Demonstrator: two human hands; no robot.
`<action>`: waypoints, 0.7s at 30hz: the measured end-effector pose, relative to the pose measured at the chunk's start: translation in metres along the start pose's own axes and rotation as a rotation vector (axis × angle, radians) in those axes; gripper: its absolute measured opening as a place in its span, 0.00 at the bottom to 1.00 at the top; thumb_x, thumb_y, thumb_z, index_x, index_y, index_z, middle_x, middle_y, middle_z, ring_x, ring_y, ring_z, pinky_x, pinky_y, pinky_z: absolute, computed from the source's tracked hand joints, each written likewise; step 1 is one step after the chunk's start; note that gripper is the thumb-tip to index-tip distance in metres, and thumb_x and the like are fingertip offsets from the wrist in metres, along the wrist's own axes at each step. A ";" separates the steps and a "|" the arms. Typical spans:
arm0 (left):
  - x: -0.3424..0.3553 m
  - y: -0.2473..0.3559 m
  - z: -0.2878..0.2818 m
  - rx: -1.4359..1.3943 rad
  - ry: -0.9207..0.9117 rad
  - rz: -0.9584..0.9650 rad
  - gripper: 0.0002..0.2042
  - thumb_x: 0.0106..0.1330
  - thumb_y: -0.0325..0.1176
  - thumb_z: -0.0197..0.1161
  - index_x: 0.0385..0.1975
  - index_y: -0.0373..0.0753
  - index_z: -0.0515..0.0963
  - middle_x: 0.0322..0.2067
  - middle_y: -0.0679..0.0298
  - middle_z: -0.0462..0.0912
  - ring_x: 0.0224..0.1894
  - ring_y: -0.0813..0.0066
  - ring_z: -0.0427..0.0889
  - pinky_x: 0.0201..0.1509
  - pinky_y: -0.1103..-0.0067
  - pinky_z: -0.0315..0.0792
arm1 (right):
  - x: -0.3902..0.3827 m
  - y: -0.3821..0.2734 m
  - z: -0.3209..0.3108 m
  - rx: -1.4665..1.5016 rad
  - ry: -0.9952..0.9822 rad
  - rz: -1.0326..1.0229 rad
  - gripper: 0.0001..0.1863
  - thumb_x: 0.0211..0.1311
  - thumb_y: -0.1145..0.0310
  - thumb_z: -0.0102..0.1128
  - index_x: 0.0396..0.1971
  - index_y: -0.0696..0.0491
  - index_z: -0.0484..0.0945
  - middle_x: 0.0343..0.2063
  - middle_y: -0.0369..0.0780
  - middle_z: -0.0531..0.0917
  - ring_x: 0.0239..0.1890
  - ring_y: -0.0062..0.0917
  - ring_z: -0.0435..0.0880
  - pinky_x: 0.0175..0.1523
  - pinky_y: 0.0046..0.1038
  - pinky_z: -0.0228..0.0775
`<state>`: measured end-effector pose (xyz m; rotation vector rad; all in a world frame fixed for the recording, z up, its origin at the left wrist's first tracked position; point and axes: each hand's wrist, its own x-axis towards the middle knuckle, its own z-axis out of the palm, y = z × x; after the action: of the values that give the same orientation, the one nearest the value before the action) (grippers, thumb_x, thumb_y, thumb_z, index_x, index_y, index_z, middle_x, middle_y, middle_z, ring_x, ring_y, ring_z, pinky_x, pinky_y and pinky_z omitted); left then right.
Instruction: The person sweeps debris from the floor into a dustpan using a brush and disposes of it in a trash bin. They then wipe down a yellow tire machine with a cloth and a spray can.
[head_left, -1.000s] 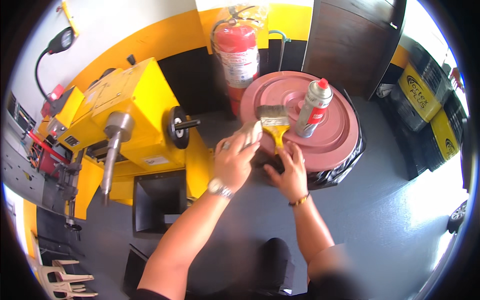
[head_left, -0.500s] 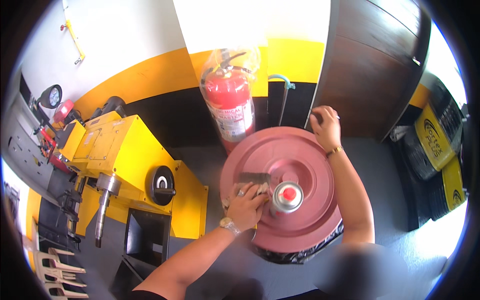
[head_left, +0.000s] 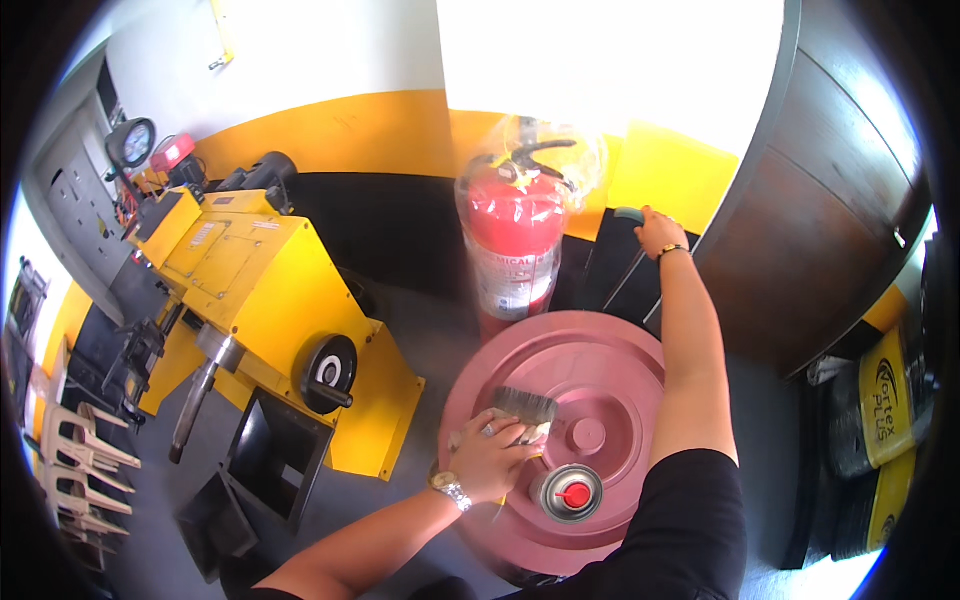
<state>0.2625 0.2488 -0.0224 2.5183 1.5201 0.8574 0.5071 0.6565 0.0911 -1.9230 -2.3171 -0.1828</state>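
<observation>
Low over a round dusty-red drum lid (head_left: 610, 350), my left hand (head_left: 490, 465) is closed round a wide brush (head_left: 525, 404) with grey bristles and a crumpled pale rag (head_left: 540, 433). On the lid, just right of that hand, stands a spray can (head_left: 570, 494) with a red nozzle on top. My right hand (head_left: 660, 233) reaches far forward past the lid. Its fingers close at the teal hooked end (head_left: 628, 214) of a thin rod leaning by the wall; the hand hides part of the grip.
A plastic-wrapped red fire extinguisher (head_left: 515, 215) stands behind the lid. At left is a yellow machine (head_left: 260, 270) with a protruding metal shaft and black handwheel (head_left: 328, 374). Yellow-and-black containers (head_left: 880, 400) are stacked at right beside a dark door (head_left: 815, 200). Pale plastic chairs (head_left: 85, 450) stand lower left.
My right hand has moved forward from above the lid's far right edge to the rod's hooked end. The left hand keeps the brush and rag over the lid. The view has shifted.
</observation>
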 end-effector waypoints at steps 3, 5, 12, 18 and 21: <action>0.005 0.000 -0.004 -0.007 0.031 -0.004 0.15 0.52 0.33 0.65 0.42 0.56 0.84 0.46 0.68 0.81 0.55 0.65 0.76 0.66 0.58 0.59 | -0.017 0.069 0.010 0.047 0.085 0.136 0.16 0.67 0.66 0.47 0.51 0.53 0.73 0.45 0.54 0.83 0.49 0.48 0.82 0.54 0.46 0.73; 0.006 0.002 -0.004 -0.038 0.022 -0.001 0.15 0.52 0.32 0.64 0.41 0.54 0.84 0.45 0.68 0.81 0.54 0.65 0.77 0.65 0.59 0.60 | -0.045 0.131 -0.004 0.090 0.200 0.264 0.13 0.68 0.65 0.47 0.50 0.49 0.73 0.40 0.54 0.83 0.45 0.50 0.83 0.49 0.49 0.74; 0.005 0.005 0.000 -0.113 0.083 -0.010 0.13 0.53 0.31 0.64 0.39 0.52 0.85 0.48 0.68 0.82 0.58 0.62 0.76 0.66 0.60 0.59 | -0.244 0.259 -0.074 0.112 0.600 0.455 0.16 0.68 0.66 0.52 0.55 0.42 0.73 0.38 0.49 0.85 0.42 0.49 0.83 0.47 0.46 0.73; -0.001 -0.011 0.005 -0.351 0.208 -0.029 0.12 0.56 0.26 0.65 0.40 0.46 0.85 0.49 0.58 0.81 0.58 0.53 0.75 0.61 0.62 0.68 | -0.425 0.192 -0.125 -0.192 0.581 0.291 0.30 0.57 0.82 0.53 0.60 0.40 0.72 0.55 0.41 0.80 0.55 0.41 0.79 0.57 0.38 0.73; -0.016 -0.024 -0.013 -0.390 0.429 -0.007 0.12 0.58 0.24 0.65 0.41 0.45 0.84 0.50 0.56 0.80 0.57 0.51 0.77 0.58 0.64 0.72 | -0.493 0.132 -0.161 -0.277 0.456 0.312 0.35 0.57 0.87 0.46 0.63 0.40 0.72 0.58 0.39 0.78 0.58 0.37 0.79 0.58 0.34 0.75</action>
<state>0.2314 0.2447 -0.0261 2.1356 1.2844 1.5951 0.7301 0.1762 0.1661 -2.0607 -1.7493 -0.8465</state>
